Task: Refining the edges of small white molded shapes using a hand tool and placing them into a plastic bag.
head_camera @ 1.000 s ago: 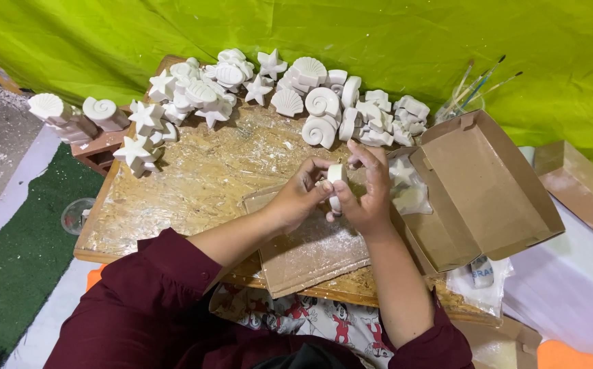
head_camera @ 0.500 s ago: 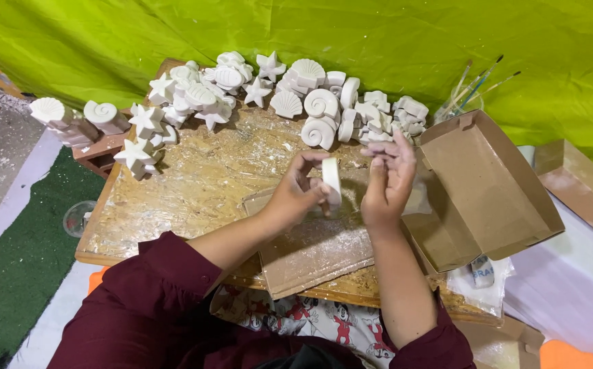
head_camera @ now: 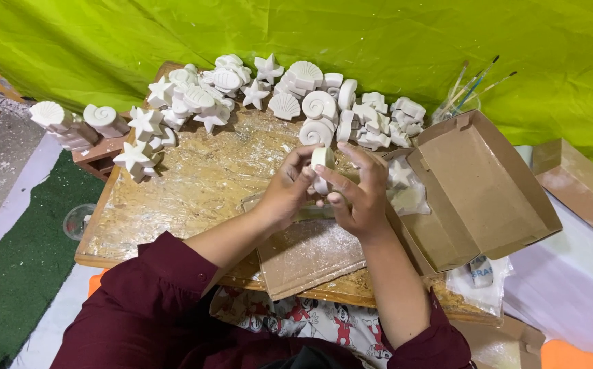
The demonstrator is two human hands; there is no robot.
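My left hand [head_camera: 288,190] and my right hand [head_camera: 358,191] meet over the middle of a dusty wooden board [head_camera: 194,191], both gripping one small white plaster piece [head_camera: 321,161] held upright between the fingers. Under the hands lies a brown cardboard sheet [head_camera: 310,253] dusted with white powder. Several white plaster shells and stars [head_camera: 296,102] are heaped along the board's far edge. More star pieces [head_camera: 136,154] stand at the left rim.
An open brown cardboard box [head_camera: 481,191] sits right of my hands, with white pieces [head_camera: 405,188] at its mouth. Paintbrushes [head_camera: 470,85] stand behind it. A green cloth [head_camera: 378,41] hangs at the back. Another cardboard piece [head_camera: 580,184] lies far right. Green mat [head_camera: 16,266] at left.
My hands have shifted slightly and turned the plaster piece between them; the right hand's fingers, spread half a second ago, now close around it again.
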